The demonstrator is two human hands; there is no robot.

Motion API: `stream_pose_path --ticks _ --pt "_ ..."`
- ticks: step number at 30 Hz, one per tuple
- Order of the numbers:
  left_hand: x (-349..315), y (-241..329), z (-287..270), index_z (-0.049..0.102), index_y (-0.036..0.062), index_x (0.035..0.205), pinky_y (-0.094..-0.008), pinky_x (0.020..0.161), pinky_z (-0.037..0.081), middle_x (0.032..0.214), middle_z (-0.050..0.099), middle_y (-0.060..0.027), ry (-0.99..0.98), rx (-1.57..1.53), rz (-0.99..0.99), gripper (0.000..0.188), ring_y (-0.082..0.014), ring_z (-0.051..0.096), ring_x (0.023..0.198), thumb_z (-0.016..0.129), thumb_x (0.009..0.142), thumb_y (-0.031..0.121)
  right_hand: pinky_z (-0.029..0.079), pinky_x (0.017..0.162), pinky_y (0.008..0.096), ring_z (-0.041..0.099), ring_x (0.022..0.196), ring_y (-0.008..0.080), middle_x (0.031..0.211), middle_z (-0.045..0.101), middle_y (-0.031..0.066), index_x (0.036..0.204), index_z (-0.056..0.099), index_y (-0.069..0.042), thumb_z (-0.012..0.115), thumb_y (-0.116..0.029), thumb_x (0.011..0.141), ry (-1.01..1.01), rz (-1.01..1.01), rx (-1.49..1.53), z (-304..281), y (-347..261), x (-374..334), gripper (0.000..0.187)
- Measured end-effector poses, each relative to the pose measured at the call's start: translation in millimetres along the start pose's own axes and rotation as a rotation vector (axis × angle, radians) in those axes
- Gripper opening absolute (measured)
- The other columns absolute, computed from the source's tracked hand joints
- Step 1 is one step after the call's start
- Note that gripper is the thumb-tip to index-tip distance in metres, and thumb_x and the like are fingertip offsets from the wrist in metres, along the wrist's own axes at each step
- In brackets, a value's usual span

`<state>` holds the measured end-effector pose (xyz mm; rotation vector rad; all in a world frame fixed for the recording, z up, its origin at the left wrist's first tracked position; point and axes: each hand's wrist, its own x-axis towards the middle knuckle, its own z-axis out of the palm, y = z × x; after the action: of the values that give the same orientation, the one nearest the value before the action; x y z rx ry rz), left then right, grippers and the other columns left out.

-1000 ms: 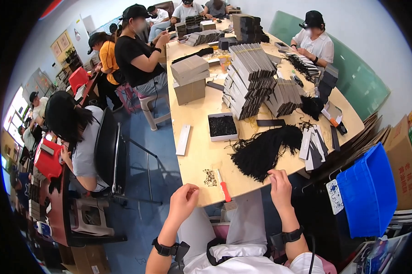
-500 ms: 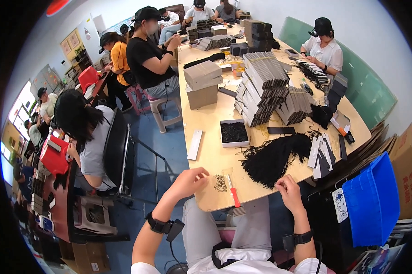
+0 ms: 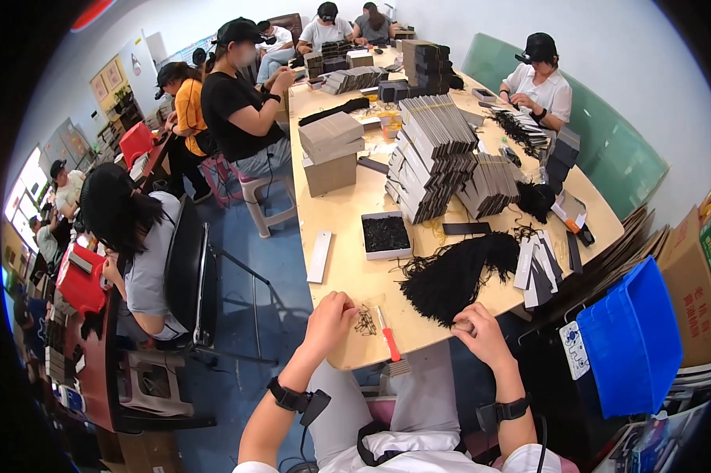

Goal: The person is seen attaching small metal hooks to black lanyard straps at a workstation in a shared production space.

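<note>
At the table's near edge, my left hand (image 3: 333, 319) is closed with its fingertips together, right beside a small pile of thin dark bits (image 3: 365, 322). What it holds, if anything, is too small to make out. A red-handled tool (image 3: 390, 344) lies just right of that pile. My right hand (image 3: 481, 337) is pinched at the loose lower ends of a thick bundle of black cords (image 3: 442, 280); whether a cord is between the fingers I cannot tell. An open box of black bits (image 3: 386, 235) and a pale flat strip (image 3: 319, 256) lie farther back.
Tall stacks of grey cards (image 3: 434, 162) and a pair of grey boxes (image 3: 332, 154) stand mid-table. Loose grey and white tags (image 3: 537, 268) lie right of the cords. A blue bin (image 3: 627, 339) is at my right. Several people work around this table and another one.
The whole view has shifted, so the table sits farther left. My left hand has come closer to the small pile. My right hand remains by the cord ends.
</note>
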<state>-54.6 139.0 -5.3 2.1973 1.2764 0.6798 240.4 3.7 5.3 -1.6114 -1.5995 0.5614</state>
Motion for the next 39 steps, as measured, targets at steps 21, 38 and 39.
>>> stream_pose_path --ticks 21,38,39 --pt "-16 -14 5 0.067 -0.0012 0.091 -0.0277 0.071 0.050 0.083 0.068 -0.0095 0.102 -0.384 -0.133 0.010 -0.0148 0.064 0.075 0.059 0.085 0.002 0.050 0.057 0.0300 0.062 0.065 0.0206 0.082 0.060 0.0053 0.082 0.068 -0.003 0.071 -0.005 0.077 0.241 -0.331 -0.171 23 -16 1 0.006" --pt "-20 -8 6 0.067 0.0020 0.093 -0.0287 0.071 0.050 0.086 0.067 -0.0101 0.161 -0.410 -0.128 0.011 -0.0187 0.065 0.075 0.060 0.085 0.003 0.050 0.061 0.0321 0.058 0.077 0.0206 0.085 0.055 0.0027 0.085 0.069 -0.011 0.065 -0.003 0.076 0.205 -0.276 -0.458 19 -39 41 0.013" --pt "-20 -10 6 0.067 0.0005 0.093 -0.0275 0.071 0.050 0.086 0.067 -0.0091 0.152 -0.427 -0.126 0.010 -0.0160 0.064 0.076 0.060 0.086 0.003 0.050 0.061 0.0321 0.058 0.077 0.0206 0.085 0.055 0.0027 0.085 0.069 -0.011 0.065 -0.003 0.076 0.205 -0.283 -0.455 21 -37 45 0.013"
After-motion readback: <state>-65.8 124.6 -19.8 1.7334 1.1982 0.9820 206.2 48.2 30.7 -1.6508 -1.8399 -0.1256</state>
